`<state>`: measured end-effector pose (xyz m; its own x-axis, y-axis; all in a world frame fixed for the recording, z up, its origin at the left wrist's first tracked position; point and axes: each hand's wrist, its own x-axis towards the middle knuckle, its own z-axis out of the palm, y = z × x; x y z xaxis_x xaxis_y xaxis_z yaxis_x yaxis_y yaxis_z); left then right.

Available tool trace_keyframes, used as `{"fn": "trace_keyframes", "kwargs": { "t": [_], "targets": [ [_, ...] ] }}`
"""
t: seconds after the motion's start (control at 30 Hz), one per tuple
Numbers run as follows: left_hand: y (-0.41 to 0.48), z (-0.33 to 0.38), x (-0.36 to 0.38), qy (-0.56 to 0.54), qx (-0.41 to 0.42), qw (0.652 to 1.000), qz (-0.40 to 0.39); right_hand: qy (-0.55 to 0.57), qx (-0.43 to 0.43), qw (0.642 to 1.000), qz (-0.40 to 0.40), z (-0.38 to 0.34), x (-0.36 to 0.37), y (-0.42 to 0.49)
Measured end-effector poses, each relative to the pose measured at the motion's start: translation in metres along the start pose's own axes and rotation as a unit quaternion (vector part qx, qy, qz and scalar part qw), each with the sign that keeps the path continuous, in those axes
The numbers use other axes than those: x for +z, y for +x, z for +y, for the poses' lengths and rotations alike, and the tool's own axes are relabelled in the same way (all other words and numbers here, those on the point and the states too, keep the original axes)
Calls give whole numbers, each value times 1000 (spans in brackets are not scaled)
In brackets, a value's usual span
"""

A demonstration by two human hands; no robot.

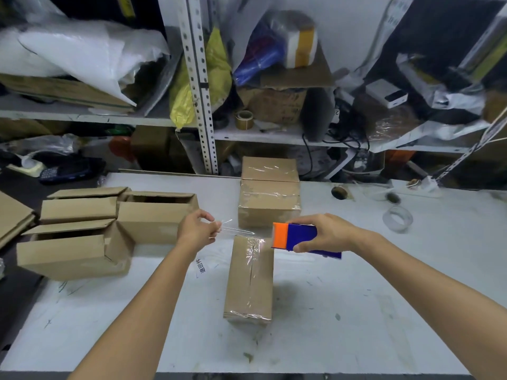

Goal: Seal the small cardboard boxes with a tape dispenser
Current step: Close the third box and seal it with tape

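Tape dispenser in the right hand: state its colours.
The tape dispenser is dark blue with an orange front end, seen in the head view.

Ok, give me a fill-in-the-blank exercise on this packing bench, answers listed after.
1. The right hand grips a blue and ____ tape dispenser.
2. The left hand pinches the free end of a strip of clear ____ stretched from the dispenser.
3. The taped box lies directly ____ the stretched strip.
4. The three boxes at the left have their flaps ____.

Missing words: orange; tape; below; open
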<state>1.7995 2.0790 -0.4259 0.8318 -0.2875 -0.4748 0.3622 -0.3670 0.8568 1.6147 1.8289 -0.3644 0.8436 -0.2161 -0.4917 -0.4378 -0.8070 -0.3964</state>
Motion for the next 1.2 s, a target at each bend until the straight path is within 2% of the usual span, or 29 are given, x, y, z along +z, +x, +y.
{"fn": "trace_keyframes", "kwargs": {
  "t": [0.13, 0.43, 0.87, 1.0, 1.13, 1.2],
  "targets": [
    [4, -9, 4, -3, -15, 999, -32, -5, 13, 1000, -27, 4, 1, 14],
    [29, -35, 22, 22, -59, 998, -29, -46, 45, 995, -74, 8, 10, 46],
    [24, -78, 52, 21, -116, 990, -75, 4, 63, 996, -67, 29, 27, 54],
    [31, -74, 49, 93, -20, 995, -5, 36, 57, 996, -66, 28, 30, 50],
    [16, -60, 56, 120, 16, 990, -74, 57, 62, 995, -61, 30, 33, 46],
    [13, -63, 58, 139, 46, 986, -82, 79, 67, 993, -63, 35, 38, 43]
  ]
}}
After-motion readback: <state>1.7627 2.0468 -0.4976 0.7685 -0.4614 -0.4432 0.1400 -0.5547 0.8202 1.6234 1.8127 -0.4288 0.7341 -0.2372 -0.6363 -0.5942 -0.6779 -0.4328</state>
